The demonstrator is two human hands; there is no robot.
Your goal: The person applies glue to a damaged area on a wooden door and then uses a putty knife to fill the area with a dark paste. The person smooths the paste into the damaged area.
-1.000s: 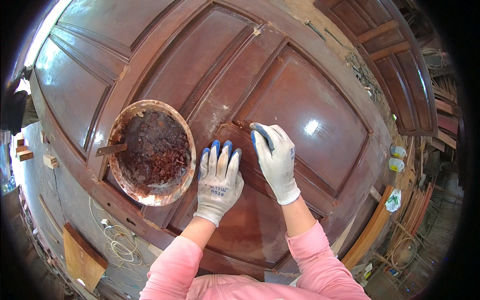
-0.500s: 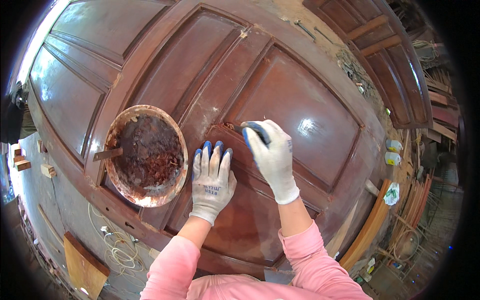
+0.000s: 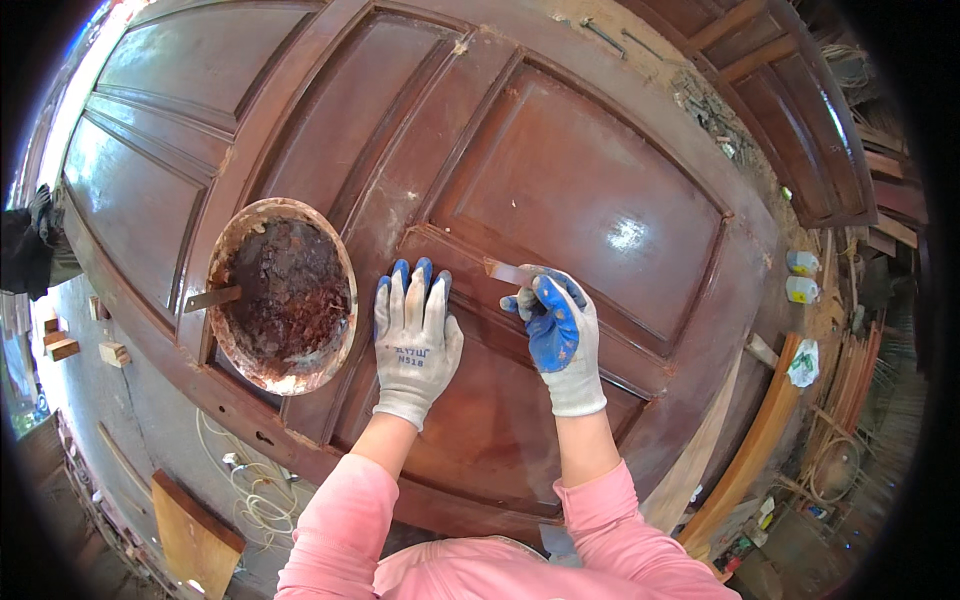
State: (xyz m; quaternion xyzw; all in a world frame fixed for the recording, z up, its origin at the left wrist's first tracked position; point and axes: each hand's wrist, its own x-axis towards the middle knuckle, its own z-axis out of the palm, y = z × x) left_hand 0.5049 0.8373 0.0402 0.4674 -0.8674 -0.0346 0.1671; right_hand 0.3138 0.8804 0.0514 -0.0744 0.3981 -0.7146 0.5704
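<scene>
A dark reddish-brown panelled wooden door [image 3: 590, 170] lies flat before me. My left hand [image 3: 415, 345], in a white glove with blue fingertips, rests flat on it with fingers stretched out. In a matching glove, my right hand [image 3: 560, 330] is turned so its blue palm shows, and its fingers close round a small putty knife [image 3: 510, 273]. The knife's pale flat blade points left over a moulding, with some brownish matter at its tip; its handle is hidden. Left of my left hand, a round basin [image 3: 345, 270] of dark red-brown paste sits on the door, another flat blade [image 3: 212, 299] sticking over its rim.
Another panelled door [image 3: 790, 110] stands at the far right. Two small white containers [image 3: 802, 290] and a long plank [image 3: 745, 450] lie along the right side. At lower left are a coiled pale cable [image 3: 265, 500], a board [image 3: 195, 530] and wood blocks [image 3: 114, 353].
My right hand has rolled over from back showing to palm showing, and the knife's blade has come into view off the moulding corner. My left hand stays flat. The view has shifted slightly.
</scene>
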